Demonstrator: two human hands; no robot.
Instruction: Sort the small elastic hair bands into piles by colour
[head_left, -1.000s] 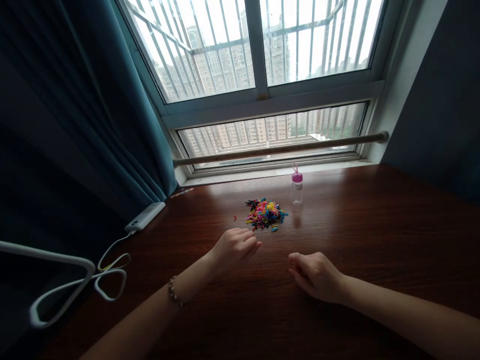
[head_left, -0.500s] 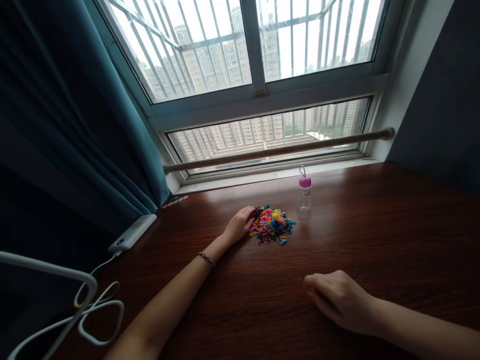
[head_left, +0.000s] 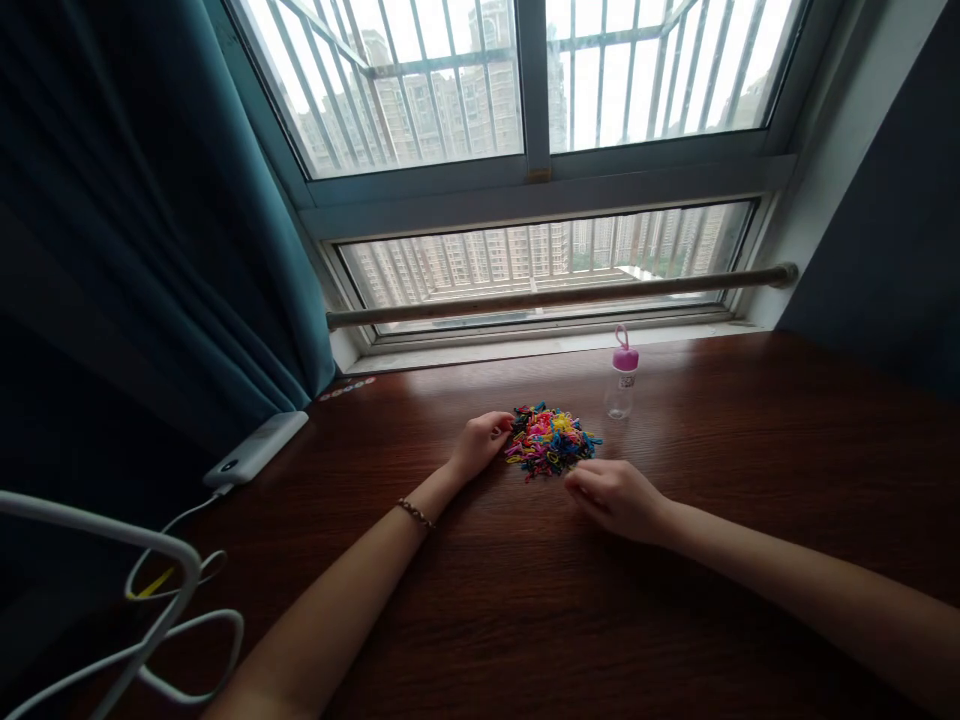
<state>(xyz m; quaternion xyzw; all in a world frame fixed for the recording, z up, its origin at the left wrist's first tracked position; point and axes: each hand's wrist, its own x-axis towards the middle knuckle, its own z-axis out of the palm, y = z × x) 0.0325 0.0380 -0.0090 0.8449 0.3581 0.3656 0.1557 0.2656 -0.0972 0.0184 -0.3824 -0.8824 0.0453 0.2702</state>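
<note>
While the left grip (head_left: pixel 502 424) keeps to the left edge of the pile of small coloured loops (head_left: pixel 551 440), the right grip (head_left: pixel 576 478) has come in to the near right edge; half a second back it lay well apart, nearer the wearer. Left fingers, then stretched along the edge, now curl more. The turquoise piece seen earlier just outside the pile cannot be made out separately now.

Left grip: partly curled, fingertips at the loops; whether it pinches any, cannot tell. Right grip: clenched, fingers bunched at the loops; whether one is caught inside, cannot tell.

Containers: one clear bottle (head_left: pixel 620 394), upright, beyond the right grip and a little to its right, apart from the pile. Pink lid (head_left: pixel 625 359) on, loop handle on top. Walls see-through; contents, if any, not readable.

Counts: two hands, one bottle, one pile between the grips. Loops in pink, yellow, blue, red and black overlap too much to number. One beaded bracelet (head_left: pixel 415 513) behind the left grip, on that wrist. One white power bank (head_left: pixel 256 450) well off to the left of the left grip, white cable (head_left: pixel 191 513) attached. All loops seen lie on the brown wooden tabletop (head_left: pixel 480 610).
</note>
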